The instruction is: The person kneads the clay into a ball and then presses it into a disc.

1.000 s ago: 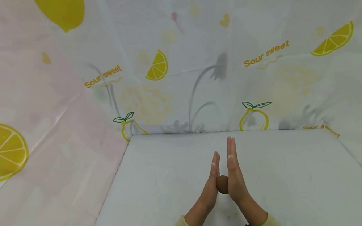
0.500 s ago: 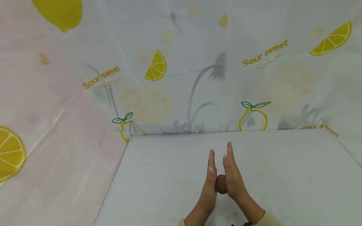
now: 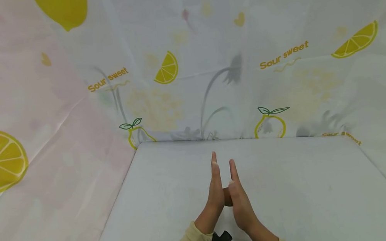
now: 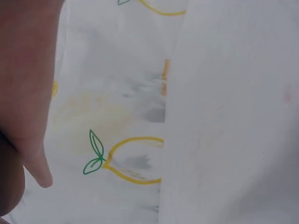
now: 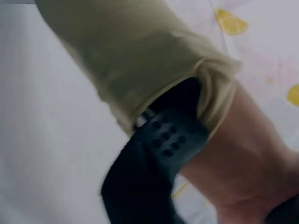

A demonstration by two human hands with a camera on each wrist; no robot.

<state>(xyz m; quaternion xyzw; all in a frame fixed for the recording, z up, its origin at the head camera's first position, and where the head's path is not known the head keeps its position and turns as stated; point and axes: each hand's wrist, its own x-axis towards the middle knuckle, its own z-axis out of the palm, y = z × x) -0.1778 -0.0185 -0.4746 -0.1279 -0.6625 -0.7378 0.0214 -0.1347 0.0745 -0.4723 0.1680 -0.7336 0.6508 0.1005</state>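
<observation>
A smooth brown ball (image 3: 226,197) sits between the two palms in the head view, partly covered by the right hand. My left hand (image 3: 215,188) stands on edge with straight fingers pointing away from me, its palm against the ball. Facing it, my right hand (image 3: 241,205) presses from the other side, fingers also straight and its tips a little nearer to me. The left wrist view has part of a hand (image 4: 28,79) along its left edge, with a dark rounded shape below it. In the right wrist view, a beige sleeve (image 5: 126,56) and the left forearm fill much of the picture.
Under the hands lies a white tabletop (image 3: 171,184). A lemon-printed curtain (image 3: 190,97) rises behind it and on both sides. A black wrist-worn device (image 3: 222,240) is by the left cuff.
Both hands and the ball have shifted left. The left hand has slid forward and the right hand back toward me, so the left fingertips now reach farther. The right wrist's black device has left the head view.
</observation>
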